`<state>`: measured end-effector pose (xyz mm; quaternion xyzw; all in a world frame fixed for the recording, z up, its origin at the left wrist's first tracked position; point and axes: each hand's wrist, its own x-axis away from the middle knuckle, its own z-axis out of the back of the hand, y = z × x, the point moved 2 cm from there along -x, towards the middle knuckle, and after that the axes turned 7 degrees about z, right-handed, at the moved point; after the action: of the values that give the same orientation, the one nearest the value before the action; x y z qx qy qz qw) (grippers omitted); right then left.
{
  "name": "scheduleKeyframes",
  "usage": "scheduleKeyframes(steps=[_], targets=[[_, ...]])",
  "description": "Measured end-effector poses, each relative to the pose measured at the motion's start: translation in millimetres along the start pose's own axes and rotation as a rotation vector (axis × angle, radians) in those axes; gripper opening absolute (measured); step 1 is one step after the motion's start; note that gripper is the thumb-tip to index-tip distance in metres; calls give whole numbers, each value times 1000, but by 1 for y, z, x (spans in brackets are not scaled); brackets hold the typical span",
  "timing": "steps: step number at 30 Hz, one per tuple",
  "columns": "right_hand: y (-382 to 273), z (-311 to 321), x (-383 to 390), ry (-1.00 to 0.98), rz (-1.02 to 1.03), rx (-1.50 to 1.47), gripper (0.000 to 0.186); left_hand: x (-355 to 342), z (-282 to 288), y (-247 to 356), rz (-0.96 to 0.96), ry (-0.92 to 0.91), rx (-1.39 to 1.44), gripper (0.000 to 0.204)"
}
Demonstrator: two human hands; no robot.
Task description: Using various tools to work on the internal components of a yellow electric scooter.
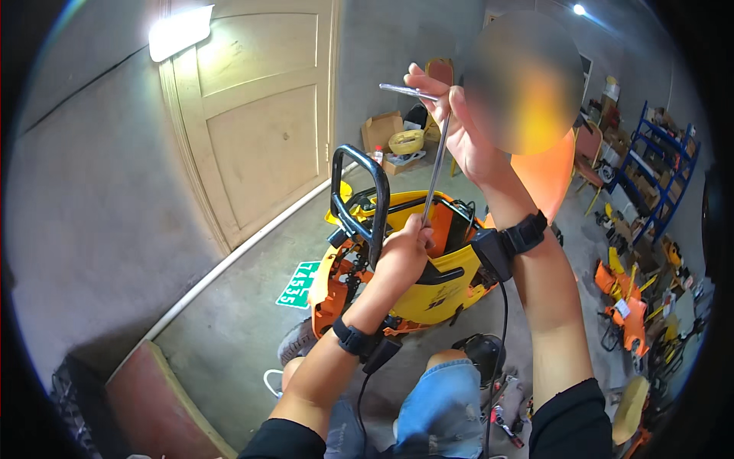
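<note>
A T-handle wrench (436, 174) with a long thin shaft stands slightly tilted in front of me. My right hand (468, 138) is up at its crossbar, fingers bent around the junction with the shaft. Lower down, my left hand (405, 252) is closed around the shaft near its bottom end; the tip is hidden by the fingers. Right below and behind my left hand is a yellow and orange machine (440, 300) on the floor, with a black looped handle (380, 195) rising at its left. Its upper side is partly uncovered, showing dark inner parts.
A green plate (298, 284) lies on the floor left of the machine. Beyond are an open cardboard box (381, 130) and a yellow basket (406, 141). Orange and yellow parts (623, 306) litter the right floor by a blue shelf (664, 172). A blurred patch hides the upper right.
</note>
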<state>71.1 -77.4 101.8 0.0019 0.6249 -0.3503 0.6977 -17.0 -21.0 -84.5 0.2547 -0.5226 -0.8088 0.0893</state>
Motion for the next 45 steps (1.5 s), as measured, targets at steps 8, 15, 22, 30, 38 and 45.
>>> scheduleKeyframes(steps=[8, 15, 22, 30, 38, 45], targets=[[20, 4, -8, 136, 268, 324, 32, -1, -4, -7, -75, -8, 127, 20], [16, -16, -17, 34, 398, 1181, 23, 0, -2, -3, -77, -5, 131, 26], [-22, -10, -20, -196, -167, 1582, 18, -8, -7, -12, -47, -96, 224, 32], [-66, -37, -30, -425, -856, 1865, 23, -2, -6, -8, -60, -94, 143, 31], [-48, -24, -2, -203, -99, 1805, 33, -1, -6, -7, -47, 30, 124, 17], [-53, -29, 77, -119, -260, 1208, 29, -2, -6, -14, -22, 66, 82, 19]])
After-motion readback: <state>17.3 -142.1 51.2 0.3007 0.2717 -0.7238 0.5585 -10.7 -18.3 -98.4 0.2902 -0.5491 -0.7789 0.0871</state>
